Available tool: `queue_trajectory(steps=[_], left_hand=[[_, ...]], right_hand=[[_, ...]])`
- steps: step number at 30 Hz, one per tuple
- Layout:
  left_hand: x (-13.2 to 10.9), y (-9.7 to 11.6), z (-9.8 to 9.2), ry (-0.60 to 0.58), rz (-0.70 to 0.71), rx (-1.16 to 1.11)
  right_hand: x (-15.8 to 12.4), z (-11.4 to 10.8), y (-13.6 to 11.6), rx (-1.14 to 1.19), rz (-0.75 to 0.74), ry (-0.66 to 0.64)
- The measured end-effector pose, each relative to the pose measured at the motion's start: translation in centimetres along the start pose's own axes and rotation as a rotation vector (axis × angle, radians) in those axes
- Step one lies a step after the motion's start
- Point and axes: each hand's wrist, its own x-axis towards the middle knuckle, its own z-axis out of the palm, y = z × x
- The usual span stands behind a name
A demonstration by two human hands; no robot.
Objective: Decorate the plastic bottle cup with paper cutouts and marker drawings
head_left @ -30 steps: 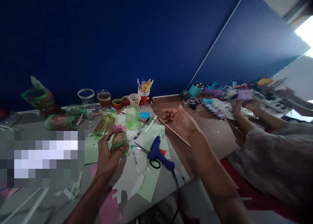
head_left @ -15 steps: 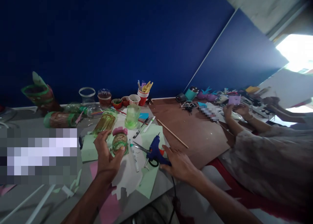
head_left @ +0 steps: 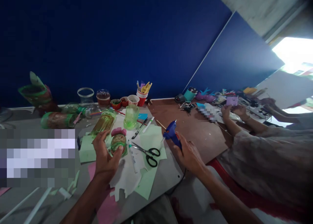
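Observation:
My left hand is closed round a small round bottle piece of clear plastic, with green round its edge and pink paper at its top. In my right hand is a blue glue gun, held by its handle above the table with the nozzle pointing up and away. Between the hands lie black-handled scissors, blades partly spread, and a white marker with a green tip. Light green paper and white paper are spread under them.
Behind stand a green-tinted plastic cup, a green bottle piece and a red-and-white cup of tools. The glue gun's cord hangs over the table edge. To the right, another person's hands hold purple paper.
My right hand has lifted the glue gun off the scissors and moved it up and right, uncovering their handles. My left hand keeps hold of the bottle piece.

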Motion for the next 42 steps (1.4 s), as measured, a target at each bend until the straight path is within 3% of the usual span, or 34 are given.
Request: queue_trajectory(steps=[3,6,9,15,20,23,29,35,40,42], left_hand=[[0.0,-0.1,0.0,0.008,0.005,-0.002],[0.0,-0.3,0.0,0.021,0.008,-0.010],[0.0,-0.4,0.1,0.025,0.024,-0.007],[0.0,-0.1,0.0,0.022,0.031,0.019],[0.1,0.0,0.0,0.006,0.053,0.016],[0.1,0.1,0.0,-0.014,0.082,0.039],[0.1,0.3,-0.2,0.006,0.129,0.018],[0.4,0.2,-0.6,0.053,0.087,0.008],[0.5,1.0,-0.9,0.151,0.066,-0.062],[0.5,1.7,-1.0,0.190,0.081,-0.107]], right_hand=[[1.8,0.1,2.5,-0.053,0.068,-0.027],[3.0,0.9,3.8,-0.072,0.038,-0.158],[3.4,1.3,4.0,-0.150,0.015,-0.274],[3.9,-0.1,3.5,-0.237,0.009,-0.343],[5.9,-1.5,0.8,-0.112,-0.064,-0.177],[8.3,-1.2,-2.0,-0.096,-0.167,-0.157],[13.4,2.7,-5.4,-0.227,-0.285,-0.206],[14.7,5.0,-5.4,-0.210,-0.364,-0.228],[14.3,2.6,-4.5,-0.086,-0.293,-0.064],[13.7,0.8,-4.6,0.341,-0.163,0.148]])
